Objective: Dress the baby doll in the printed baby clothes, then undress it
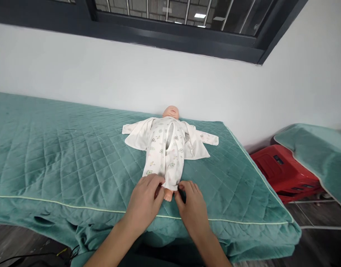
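A baby doll (171,112) lies on its back, its head toward the wall. It wears a white printed jacket (138,138), spread open at the sides with the sleeves stretched out. White printed baby pants (174,163) cover its legs, with a long slit showing along the middle. My left hand (146,200) is closed at the lower edge of one pant leg, hiding the foot there. On the other leg, my right hand (192,205) pinches the cuff at its outer side. One bare doll foot (168,194) sticks out between my hands.
A green quilted bed cover (75,155) with pale piping lies beneath the doll. Behind it rises a white wall (103,74) with a dark-framed window (170,33). Right of the bed stand a red plastic object (284,167) and another green-covered surface (320,155).
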Motion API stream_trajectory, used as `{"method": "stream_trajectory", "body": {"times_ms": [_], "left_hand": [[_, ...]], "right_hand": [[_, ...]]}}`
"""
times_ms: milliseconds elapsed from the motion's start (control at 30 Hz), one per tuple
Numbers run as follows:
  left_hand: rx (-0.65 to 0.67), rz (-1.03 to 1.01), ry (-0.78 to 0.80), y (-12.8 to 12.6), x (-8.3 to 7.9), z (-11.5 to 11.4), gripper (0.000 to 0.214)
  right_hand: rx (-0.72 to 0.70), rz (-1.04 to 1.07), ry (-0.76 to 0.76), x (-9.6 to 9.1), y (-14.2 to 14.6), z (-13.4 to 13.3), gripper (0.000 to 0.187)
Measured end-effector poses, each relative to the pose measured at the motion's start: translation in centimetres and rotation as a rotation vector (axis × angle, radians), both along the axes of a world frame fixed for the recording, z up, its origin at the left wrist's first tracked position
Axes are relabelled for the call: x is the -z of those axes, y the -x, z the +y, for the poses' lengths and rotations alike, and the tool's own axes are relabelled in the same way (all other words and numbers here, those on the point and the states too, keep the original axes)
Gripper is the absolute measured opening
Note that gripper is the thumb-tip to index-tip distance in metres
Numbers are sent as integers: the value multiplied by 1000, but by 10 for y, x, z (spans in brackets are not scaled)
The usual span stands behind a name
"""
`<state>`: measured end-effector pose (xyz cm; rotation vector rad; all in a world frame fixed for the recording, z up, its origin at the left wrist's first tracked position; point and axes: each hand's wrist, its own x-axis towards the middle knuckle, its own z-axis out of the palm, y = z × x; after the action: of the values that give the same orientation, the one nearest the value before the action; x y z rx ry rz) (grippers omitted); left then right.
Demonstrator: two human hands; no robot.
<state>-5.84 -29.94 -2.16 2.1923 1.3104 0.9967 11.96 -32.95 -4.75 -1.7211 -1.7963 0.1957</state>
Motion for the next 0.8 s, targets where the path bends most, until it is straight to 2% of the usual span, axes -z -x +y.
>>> {"method": "stream_trajectory", "body": {"times_ms": [100, 200, 333, 433, 500, 700, 800], "left_hand": [[0, -34, 1, 2, 2, -2, 10], [17, -70, 11, 5, 1, -3, 9], [92, -67, -20, 12, -3, -6, 12], [124, -18, -92, 14, -3, -12, 13], [110, 27, -126, 14, 0, -17, 14], [53, 124, -151, 20, 17, -29, 17], [-25, 91, -187, 26, 26, -34, 31]], "right_hand": [[-25, -14, 85, -1, 4, 3, 9], [-62, 54, 102, -15, 3, -3, 10], [-90, 86, 15, -42, -4, -17, 10], [-116, 45, -47, -51, -8, -24, 10], [-120, -3, -48, -46, -11, -28, 10], [-154, -111, 45, -13, -19, -43, 13], [-206, -123, 87, -8, -24, -46, 15]]}}
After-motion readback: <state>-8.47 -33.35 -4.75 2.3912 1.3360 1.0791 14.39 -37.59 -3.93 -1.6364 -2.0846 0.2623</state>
